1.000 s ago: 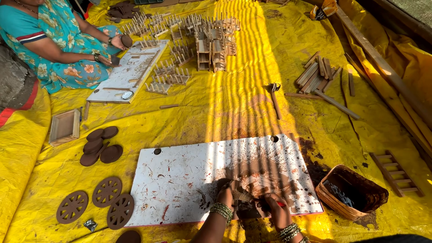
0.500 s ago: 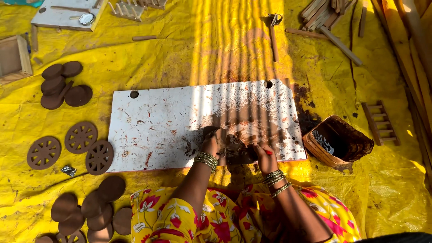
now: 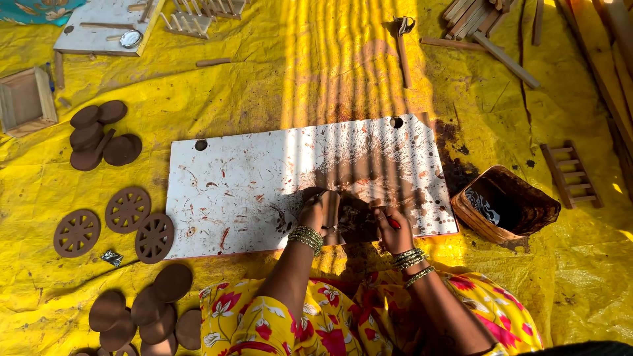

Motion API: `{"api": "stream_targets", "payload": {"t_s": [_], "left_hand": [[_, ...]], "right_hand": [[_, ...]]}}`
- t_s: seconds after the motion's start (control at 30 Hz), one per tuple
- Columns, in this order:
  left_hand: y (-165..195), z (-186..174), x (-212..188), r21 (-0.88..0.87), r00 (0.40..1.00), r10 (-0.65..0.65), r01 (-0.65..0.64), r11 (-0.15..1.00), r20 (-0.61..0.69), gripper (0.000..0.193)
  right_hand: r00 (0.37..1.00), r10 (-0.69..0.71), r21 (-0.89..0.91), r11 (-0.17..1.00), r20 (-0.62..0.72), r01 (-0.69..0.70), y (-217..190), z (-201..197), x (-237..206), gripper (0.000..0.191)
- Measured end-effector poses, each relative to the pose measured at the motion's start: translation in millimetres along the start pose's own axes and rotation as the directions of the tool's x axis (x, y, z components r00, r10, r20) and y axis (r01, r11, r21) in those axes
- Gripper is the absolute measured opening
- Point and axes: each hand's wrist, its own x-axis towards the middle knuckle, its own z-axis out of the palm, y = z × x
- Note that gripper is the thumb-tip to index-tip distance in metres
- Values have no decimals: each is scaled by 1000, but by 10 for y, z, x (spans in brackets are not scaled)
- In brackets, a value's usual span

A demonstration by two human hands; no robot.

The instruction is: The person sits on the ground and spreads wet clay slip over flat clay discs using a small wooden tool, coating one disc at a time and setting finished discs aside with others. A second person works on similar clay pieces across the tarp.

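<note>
My left hand and my right hand are together at the near edge of a white, clay-smeared board. Between them lies a dark brown clay piece, in shadow. The left hand's fingers are closed on the left end of the clay, where a flat slab stands up. My right hand presses on the clay's right side, with something small and red at its fingers. Both wrists carry bangles. My flowered yellow garment fills the bottom of the view.
A brown basket-like bowl sits right of the board. At the left lie spoked clay wheels and plain clay discs, with more clay discs lower down. A wooden box, a small ladder frame and wooden sticks lie on the yellow sheet.
The view has tilted down and closer, so the person seated across is out of sight. My hands stay at the board's near edge, working the clay.
</note>
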Motion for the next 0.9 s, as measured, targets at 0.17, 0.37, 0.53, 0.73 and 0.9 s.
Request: {"api": "stream_targets", "payload": {"t_s": [0.17, 0.37, 0.53, 0.73, 0.9], "left_hand": [[31, 31, -34, 103, 995, 97, -93, 990, -37, 48], [-39, 23, 39, 213, 985, 162, -144, 966, -68, 45], [-87, 37, -36, 291, 983, 136, -96, 952, -124, 44], [-32, 78, -58, 401, 966, 243, -188, 896, -91, 44], [-212, 93, -21, 434, 781, 623, -578, 691, 48, 38]], "right_hand": [[982, 84, 483, 861, 167, -156, -121, -22, -50, 27], [988, 156, 311, 939, -10, -145, -164, 8, -79, 18], [989, 142, 356, 923, 35, -145, -31, 20, -85, 29], [983, 167, 161, 971, 72, -177, -242, -65, -82, 23], [991, 123, 574, 808, 60, -135, -367, -180, -51, 24]]}}
